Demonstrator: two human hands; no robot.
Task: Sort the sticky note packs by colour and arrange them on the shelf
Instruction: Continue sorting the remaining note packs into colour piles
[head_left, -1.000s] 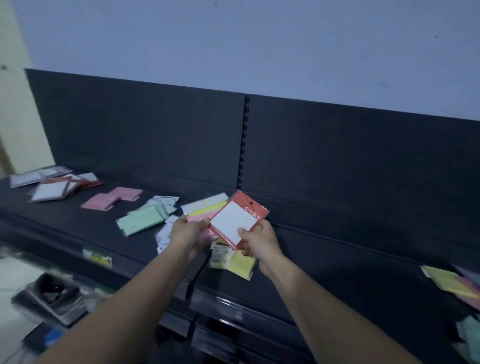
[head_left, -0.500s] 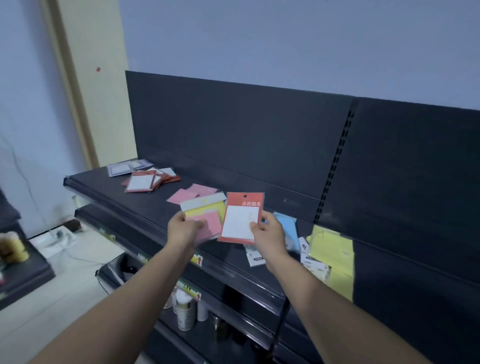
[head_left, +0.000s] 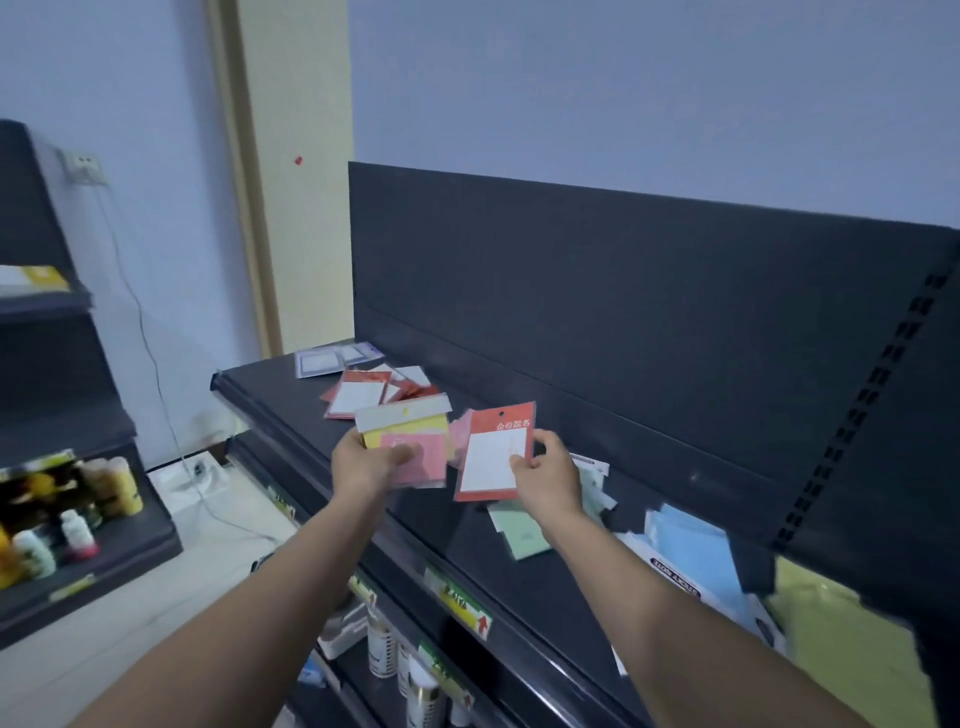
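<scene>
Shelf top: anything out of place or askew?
Yes. Packs lie loose and askew on the shelf: the red packs overlap in a crooked heap at the left end; a green pack, a blue pack and a yellow pack are mixed together at the right. No damage visible.

One head-worn wide-angle view, close in.
Looks forward and down onto the near dark shelf, turned slightly left; wall and floor fill the frame's left.
</scene>
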